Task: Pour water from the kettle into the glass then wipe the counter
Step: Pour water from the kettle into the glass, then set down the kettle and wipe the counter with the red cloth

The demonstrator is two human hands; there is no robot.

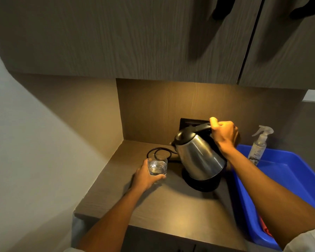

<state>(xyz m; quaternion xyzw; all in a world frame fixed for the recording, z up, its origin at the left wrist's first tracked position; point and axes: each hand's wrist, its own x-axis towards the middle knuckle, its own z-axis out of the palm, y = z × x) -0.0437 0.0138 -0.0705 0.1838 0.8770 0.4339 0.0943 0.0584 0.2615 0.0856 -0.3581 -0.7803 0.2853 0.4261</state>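
A steel kettle [198, 157] with a black lid and handle is tilted to the left, its spout toward the glass, just above its black base [200, 184]. My right hand [224, 133] grips the kettle's handle from the right. A clear glass [157, 165] with some water in it stands on the brown counter [162, 206], left of the kettle. My left hand [146, 176] is wrapped around the glass from the left and below. No stream of water shows between spout and glass.
A black cord [158, 151] loops behind the glass toward the kettle base. A blue plastic tray [280, 179] sits on the right with a spray bottle [258, 146] in it and something red at its near corner. Cabinets hang overhead; a wall closes the left side.
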